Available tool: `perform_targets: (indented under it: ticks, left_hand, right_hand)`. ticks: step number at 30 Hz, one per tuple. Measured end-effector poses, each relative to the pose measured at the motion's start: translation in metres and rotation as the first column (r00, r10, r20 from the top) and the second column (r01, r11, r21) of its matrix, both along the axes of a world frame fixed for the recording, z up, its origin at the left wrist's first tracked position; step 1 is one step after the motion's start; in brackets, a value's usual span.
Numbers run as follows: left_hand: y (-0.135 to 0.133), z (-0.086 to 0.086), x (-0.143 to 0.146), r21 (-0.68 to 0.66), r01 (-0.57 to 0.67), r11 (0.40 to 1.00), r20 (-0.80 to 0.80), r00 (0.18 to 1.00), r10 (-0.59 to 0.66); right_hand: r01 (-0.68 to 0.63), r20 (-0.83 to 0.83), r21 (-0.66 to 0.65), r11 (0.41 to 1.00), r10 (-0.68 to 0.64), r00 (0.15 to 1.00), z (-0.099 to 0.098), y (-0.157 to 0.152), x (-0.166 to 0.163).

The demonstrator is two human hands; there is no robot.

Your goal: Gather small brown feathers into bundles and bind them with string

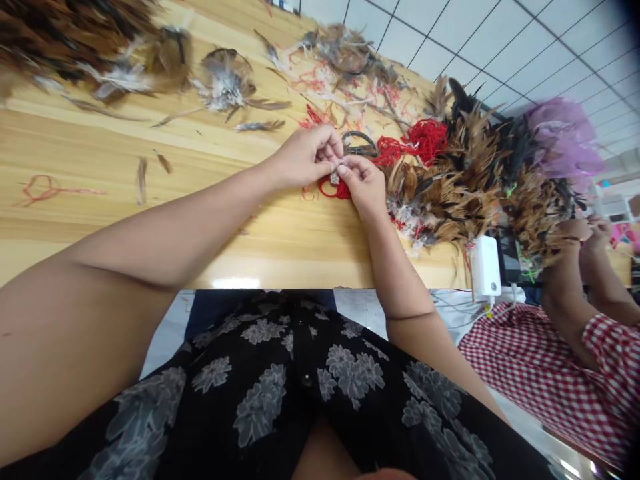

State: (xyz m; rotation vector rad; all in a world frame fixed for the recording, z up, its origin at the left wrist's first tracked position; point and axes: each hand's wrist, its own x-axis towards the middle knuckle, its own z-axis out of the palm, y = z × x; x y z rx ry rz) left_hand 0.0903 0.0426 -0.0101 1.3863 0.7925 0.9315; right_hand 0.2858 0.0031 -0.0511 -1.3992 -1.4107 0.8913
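Note:
My left hand [313,155] and my right hand [367,183] meet over the wooden table, thumbs and fingers pinched together. A small whitish tuft [335,178] shows at the right hand's fingertips. Whatever the left fingertips pinch is too small and covered to make out. Below the fingers lies a loop of red string [330,189], partly hidden by the right hand. Just beyond the hands is a dark curved loop [361,135], its kind unclear. A tangle of red string [425,141] sits to the right, beside a large pile of brown and black feathers [435,193].
Loose feathers [225,80] and a brown feather heap [75,33] spread over the table's far left. Mixed feather and string scraps [345,53] lie at the back. A white plugged-in device [487,267] stands at the front edge. Another person's hands [583,230] work at the far right.

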Motion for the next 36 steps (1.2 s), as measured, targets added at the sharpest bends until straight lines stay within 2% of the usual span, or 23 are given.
perform_targets:
  ticks: [5,10,16,22,26,29,36]
  left_hand:
    - [-0.001,-0.002,0.000,0.046,0.004,0.999,-0.042,0.999,-0.002]
    - [0.007,-0.012,-0.001,0.029,0.023,0.999,-0.036,0.999,-0.022]
    - [0.013,-0.019,-0.002,0.013,0.040,0.999,-0.116,0.993,-0.038]
    - [0.007,-0.008,-0.004,-0.157,0.041,0.987,0.105,0.994,-0.024]
    - [0.002,-0.002,-0.005,-0.248,0.092,0.964,0.216,0.976,-0.038]
    - [0.000,0.003,-0.004,-0.284,0.094,0.954,0.236,0.971,-0.025]
    - [-0.001,0.005,0.001,-0.347,-0.006,0.938,0.208,0.975,0.083]
  right_hand:
    - [0.024,-0.031,0.002,1.000,-0.024,0.999,0.001,-0.001,-0.007]
    - [0.045,-0.054,0.018,0.999,-0.044,0.998,-0.010,0.004,-0.001]
    - [0.024,-0.017,-0.001,1.000,-0.024,1.000,-0.019,0.009,0.003]
    - [-0.020,0.020,-0.022,1.000,0.020,1.000,-0.011,0.008,0.000]
    - [0.000,0.040,-0.009,1.000,0.000,0.999,-0.008,0.006,-0.002]
    - [0.020,0.042,0.012,1.000,-0.020,0.999,-0.010,0.008,0.000]
    - [0.008,0.008,0.045,0.999,-0.008,1.000,-0.008,0.008,-0.002]
